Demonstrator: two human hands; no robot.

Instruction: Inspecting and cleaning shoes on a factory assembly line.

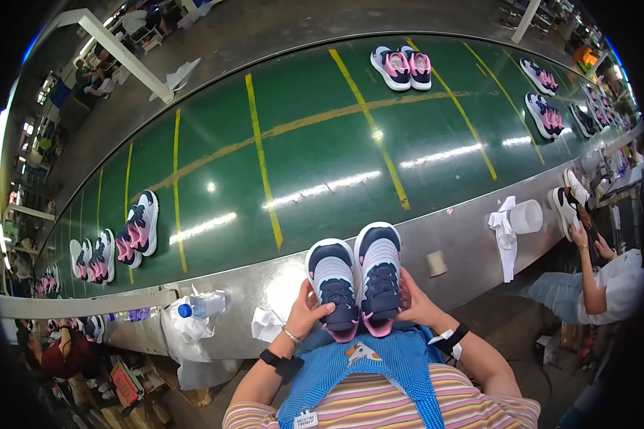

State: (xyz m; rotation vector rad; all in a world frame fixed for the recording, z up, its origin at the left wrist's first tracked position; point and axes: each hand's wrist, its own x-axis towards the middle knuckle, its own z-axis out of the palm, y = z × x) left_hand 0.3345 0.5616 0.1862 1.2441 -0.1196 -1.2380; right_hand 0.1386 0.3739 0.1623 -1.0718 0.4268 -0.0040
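Two sneakers, white, navy and pink, are held side by side above the metal ledge, toes pointing away from me. My left hand [308, 312] is closed on the heel side of the left sneaker [335, 282], thumb over its upper. On the other side my right hand [418, 304] grips the right sneaker [379, 275] by its outer flank; part of its fingers is hidden behind the shoe. The heels hang just over my blue apron [408, 365].
Past the metal ledge [472, 247] runs a green belt [308, 164] with yellow lines, carrying similar pairs of sneakers [402, 69]. A bottle [206, 304], crumpled white paper [267, 325], a beige block [436, 263] and a plastic cup [527, 217] lie along the ledge. A co-worker [601, 279] handles shoes at right.
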